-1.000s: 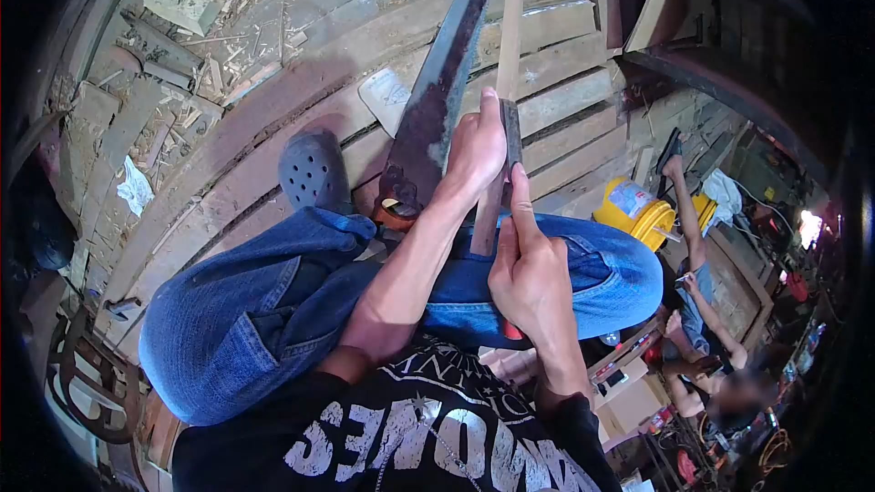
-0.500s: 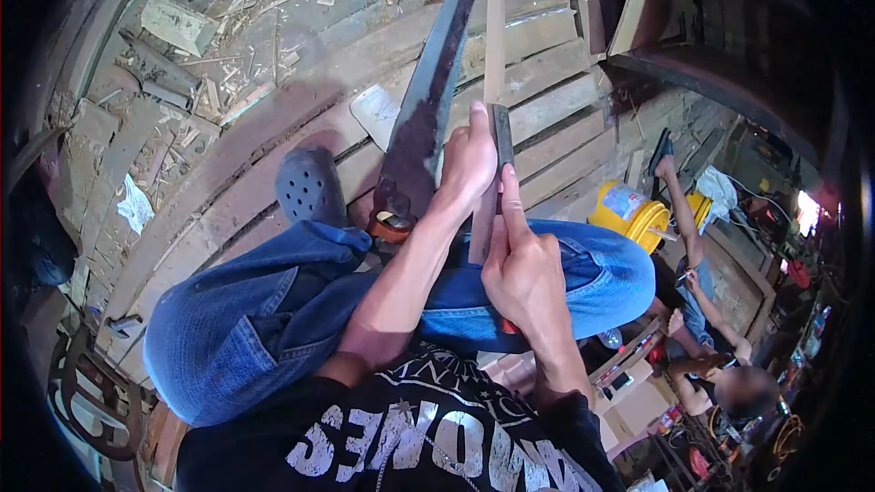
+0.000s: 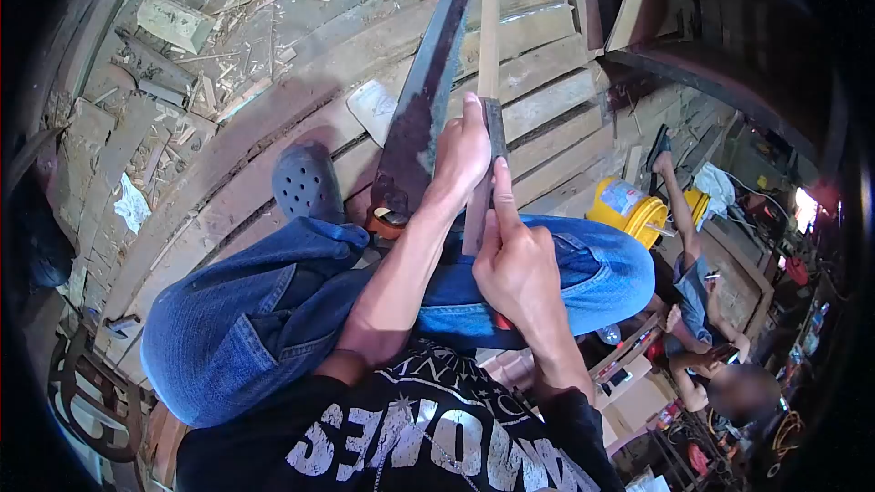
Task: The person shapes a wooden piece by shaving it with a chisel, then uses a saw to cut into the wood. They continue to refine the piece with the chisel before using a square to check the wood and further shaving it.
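A long narrow wooden strip (image 3: 489, 32) runs away from my lap over the slatted planks. My left hand (image 3: 462, 153) is closed around the strip, its thumb pointing forward along it. Against the strip lies a dark flat bar (image 3: 493, 123) that looks like a file. My right hand (image 3: 518, 260) is closed on this bar, index finger stretched along it; a red end shows beneath the palm. Just left of my left hand is a handsaw (image 3: 427, 82) with a dark, stained blade and an orange-brown handle (image 3: 386, 223) by my knee.
Wood offcuts (image 3: 176, 22) and shavings litter the floor at upper left. A grey clog (image 3: 308, 180) is on my foot. Yellow buckets (image 3: 629, 210) stand to the right. Another person (image 3: 697, 310) sits at far right. Dark wooden furniture (image 3: 720, 32) stands at upper right.
Both my hands, the bar and the strip have shifted slightly left and forward. The other person's hand by the knee has moved a little.
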A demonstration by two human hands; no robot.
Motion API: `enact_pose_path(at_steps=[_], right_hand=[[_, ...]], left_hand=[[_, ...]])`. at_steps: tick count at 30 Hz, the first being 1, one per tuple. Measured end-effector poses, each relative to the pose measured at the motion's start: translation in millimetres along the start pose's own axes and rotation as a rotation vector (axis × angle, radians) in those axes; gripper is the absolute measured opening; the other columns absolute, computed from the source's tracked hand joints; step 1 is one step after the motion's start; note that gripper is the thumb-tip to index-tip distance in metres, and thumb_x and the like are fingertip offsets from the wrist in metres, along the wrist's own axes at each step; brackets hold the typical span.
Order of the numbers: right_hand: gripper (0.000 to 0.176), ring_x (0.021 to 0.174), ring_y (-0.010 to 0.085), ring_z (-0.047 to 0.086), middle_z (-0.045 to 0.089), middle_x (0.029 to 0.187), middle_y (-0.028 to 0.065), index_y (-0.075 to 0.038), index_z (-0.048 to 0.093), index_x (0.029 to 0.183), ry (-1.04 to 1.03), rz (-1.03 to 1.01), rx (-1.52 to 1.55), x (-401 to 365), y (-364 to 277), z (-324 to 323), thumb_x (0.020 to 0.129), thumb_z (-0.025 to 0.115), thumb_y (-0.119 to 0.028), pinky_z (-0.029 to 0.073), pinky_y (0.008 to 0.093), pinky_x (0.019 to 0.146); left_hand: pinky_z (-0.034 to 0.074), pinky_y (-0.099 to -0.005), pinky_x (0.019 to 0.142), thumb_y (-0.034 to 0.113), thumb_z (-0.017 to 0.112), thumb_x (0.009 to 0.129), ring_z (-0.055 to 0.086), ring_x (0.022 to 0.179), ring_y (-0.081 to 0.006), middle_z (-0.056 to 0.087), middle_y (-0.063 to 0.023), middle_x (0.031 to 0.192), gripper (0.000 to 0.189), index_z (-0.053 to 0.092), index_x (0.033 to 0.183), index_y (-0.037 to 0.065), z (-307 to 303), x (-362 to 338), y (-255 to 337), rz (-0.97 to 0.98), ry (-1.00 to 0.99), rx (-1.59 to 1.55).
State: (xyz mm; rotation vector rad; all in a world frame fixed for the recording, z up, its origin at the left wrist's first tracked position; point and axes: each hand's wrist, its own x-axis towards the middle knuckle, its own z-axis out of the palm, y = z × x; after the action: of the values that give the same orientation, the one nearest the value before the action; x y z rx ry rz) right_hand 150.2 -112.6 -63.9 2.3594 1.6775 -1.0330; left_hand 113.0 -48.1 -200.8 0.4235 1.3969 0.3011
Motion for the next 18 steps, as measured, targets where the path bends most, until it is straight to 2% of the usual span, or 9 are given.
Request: enact_pose_path(at_steps=[3,4,7,8,12,14,15,17,18], right_hand=[[0.054,0.054,0.0405,0.060,0.057,0.059,0.0262,-0.002,0.035,0.140,-0.021,0.019,0.000,2,-1,-2,0.087,0.046,-0.002,0.049,0.0453,0.057],[0.054,0.054,0.0405,0.060,0.057,0.059,0.0262,-0.002,0.035,0.140,-0.017,0.021,-0.001,2,-1,-2,0.087,0.046,-0.002,0.049,0.0453,0.057],[0.053,0.055,0.0411,0.060,0.056,0.059,0.0272,0.000,0.035,0.139,0.010,0.011,0.014,7,0,-3,0.087,0.046,-0.003,0.049,0.0468,0.057],[0.053,0.055,0.0417,0.060,0.056,0.059,0.0276,0.000,0.036,0.139,0.031,0.012,-0.041,18,2,-8,0.087,0.046,-0.004,0.049,0.0471,0.058],[0.050,0.056,0.0435,0.060,0.054,0.059,0.0294,0.001,0.039,0.137,0.046,-0.011,-0.020,23,0,-10,0.088,0.046,-0.007,0.049,0.0483,0.061],[0.049,0.058,0.0444,0.059,0.054,0.059,0.0279,-0.003,0.039,0.138,0.041,0.003,0.105,17,-5,-11,0.089,0.047,-0.007,0.050,0.0445,0.061],[0.049,0.058,0.0444,0.059,0.054,0.059,0.0279,-0.003,0.039,0.138,0.037,-0.001,0.107,16,-4,-13,0.089,0.047,-0.007,0.050,0.0445,0.061],[0.051,0.058,0.0427,0.061,0.056,0.060,0.0279,-0.002,0.037,0.138,0.073,0.019,0.228,11,-1,-16,0.089,0.048,-0.006,0.049,0.0482,0.057],[0.051,0.059,0.0426,0.061,0.055,0.060,0.0261,-0.007,0.037,0.140,0.018,0.122,0.199,7,-9,-25,0.090,0.047,-0.005,0.049,0.0444,0.057]], left_hand=[[0.045,-0.0454,0.073,0.055,0.024,0.096,0.062,0.075,-0.0334,0.063,-0.0192,0.072,0.074,0.061,0.071,-0.005,-1,-2,5,-0.012,-0.020,-0.048],[0.044,-0.0458,0.080,0.055,0.023,0.095,0.063,0.086,-0.0374,0.065,-0.0258,0.083,0.075,0.064,0.078,-0.006,-3,-5,8,-0.042,-0.061,-0.044],[0.044,-0.0451,0.084,0.054,0.023,0.095,0.062,0.096,-0.0398,0.064,-0.0306,0.090,0.076,0.065,0.087,-0.009,4,-2,-3,0.010,-0.026,-0.004],[0.043,-0.0448,0.088,0.055,0.022,0.095,0.060,0.104,-0.0408,0.063,-0.0330,0.094,0.078,0.064,0.093,-0.011,5,-7,-5,0.034,-0.100,0.122],[0.045,-0.0445,0.082,0.053,0.023,0.097,0.063,0.092,-0.0370,0.065,-0.0286,0.087,0.075,0.063,0.087,-0.010,5,-11,-3,0.012,-0.132,-0.037],[0.049,-0.0421,0.067,0.052,0.023,0.097,0.064,0.070,-0.0294,0.063,-0.0207,0.069,0.073,0.062,0.075,-0.006,0,-12,1,0.053,-0.081,-0.024],[0.049,-0.0421,0.067,0.052,0.023,0.097,0.064,0.070,-0.0294,0.063,-0.0207,0.069,0.073,0.062,0.075,-0.006,0,-11,2,0.052,-0.077,-0.025],[0.048,-0.0375,0.051,0.053,0.021,0.097,0.058,0.050,-0.0223,0.056,-0.0127,0.055,0.072,0.057,0.066,-0.001,1,-11,5,-0.017,-0.147,-0.218],[0.046,-0.0346,0.042,0.054,0.021,0.097,0.053,0.041,-0.0199,0.052,-0.0096,0.051,0.072,0.055,0.065,0.000,0,-15,10,-0.032,-0.119,-0.231]])
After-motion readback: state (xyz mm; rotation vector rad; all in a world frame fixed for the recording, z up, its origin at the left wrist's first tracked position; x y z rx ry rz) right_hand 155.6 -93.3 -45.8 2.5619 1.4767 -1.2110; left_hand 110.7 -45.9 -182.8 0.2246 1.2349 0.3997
